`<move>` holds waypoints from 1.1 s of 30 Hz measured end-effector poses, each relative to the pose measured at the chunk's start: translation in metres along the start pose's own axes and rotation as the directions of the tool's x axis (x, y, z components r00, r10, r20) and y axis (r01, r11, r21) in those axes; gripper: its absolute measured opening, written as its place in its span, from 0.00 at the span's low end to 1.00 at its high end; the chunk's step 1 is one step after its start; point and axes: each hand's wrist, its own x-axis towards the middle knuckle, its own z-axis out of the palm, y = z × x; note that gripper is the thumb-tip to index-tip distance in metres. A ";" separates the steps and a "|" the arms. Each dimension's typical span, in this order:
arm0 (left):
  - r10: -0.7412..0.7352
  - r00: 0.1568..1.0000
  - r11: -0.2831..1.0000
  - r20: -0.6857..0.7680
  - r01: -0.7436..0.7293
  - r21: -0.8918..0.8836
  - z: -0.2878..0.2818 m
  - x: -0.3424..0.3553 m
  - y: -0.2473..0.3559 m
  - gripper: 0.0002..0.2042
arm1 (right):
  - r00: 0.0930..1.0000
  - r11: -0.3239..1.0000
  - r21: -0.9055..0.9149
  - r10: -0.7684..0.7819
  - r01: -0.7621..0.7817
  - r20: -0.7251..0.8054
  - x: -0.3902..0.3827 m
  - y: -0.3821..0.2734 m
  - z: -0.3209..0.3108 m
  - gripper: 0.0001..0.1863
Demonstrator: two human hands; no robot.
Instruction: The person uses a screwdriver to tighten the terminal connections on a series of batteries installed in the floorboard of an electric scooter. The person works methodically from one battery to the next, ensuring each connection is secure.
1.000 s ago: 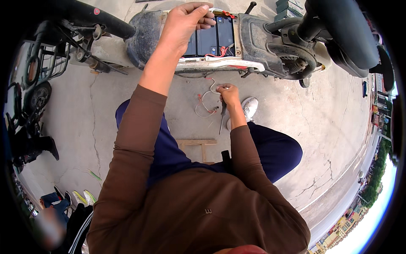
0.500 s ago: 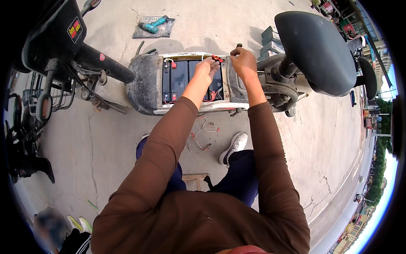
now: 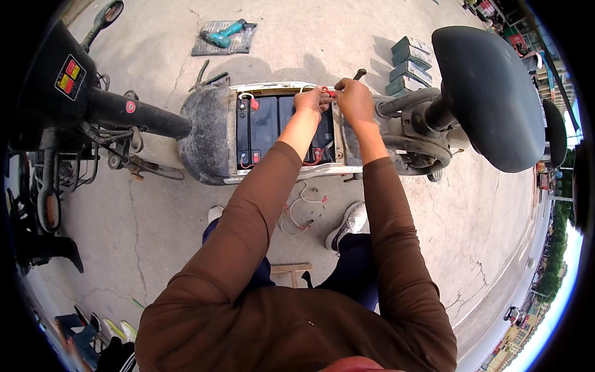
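Observation:
Black batteries (image 3: 265,127) lie side by side in the open floor compartment of an electric scooter. At the compartment's far right corner, my left hand (image 3: 310,104) pinches a red terminal cover (image 3: 328,92) on a cable. Close beside it, my right hand (image 3: 355,102) is closed round a dark-handled tool (image 3: 360,74), whose end sticks out beyond the fist. The tool's working tip is hidden by my fingers. Another red terminal cover (image 3: 254,105) with a white wire sits at the far left of the batteries.
The scooter's black seat (image 3: 489,99) rises at right and its steering column (image 3: 145,113) at left. Behind it, a teal cordless drill (image 3: 224,34) lies on a dark panel (image 3: 238,44). Several grey batteries (image 3: 410,65) stand at far right. Loose wires (image 3: 304,201) lie by my shoes.
My right hand has come left, close to the left hand at the red cover, with the tool now tilted. The left fingers have closed in on the cover. The view has shifted slightly.

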 end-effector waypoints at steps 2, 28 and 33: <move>-0.045 0.999 0.998 -0.019 0.044 -0.044 -0.005 0.005 0.003 0.10 | 1.000 1.000 0.013 -0.007 0.006 0.023 0.000 -0.010 -0.006 0.09; -0.061 0.997 0.989 0.051 0.053 0.141 -0.015 -0.018 0.018 0.03 | 0.997 0.999 0.051 -0.023 0.020 0.074 0.000 -0.007 0.004 0.09; -0.061 0.996 0.939 0.064 0.035 0.341 -0.027 -0.026 0.031 0.07 | 0.988 0.997 -0.008 -0.074 0.075 0.132 -0.004 -0.020 0.010 0.08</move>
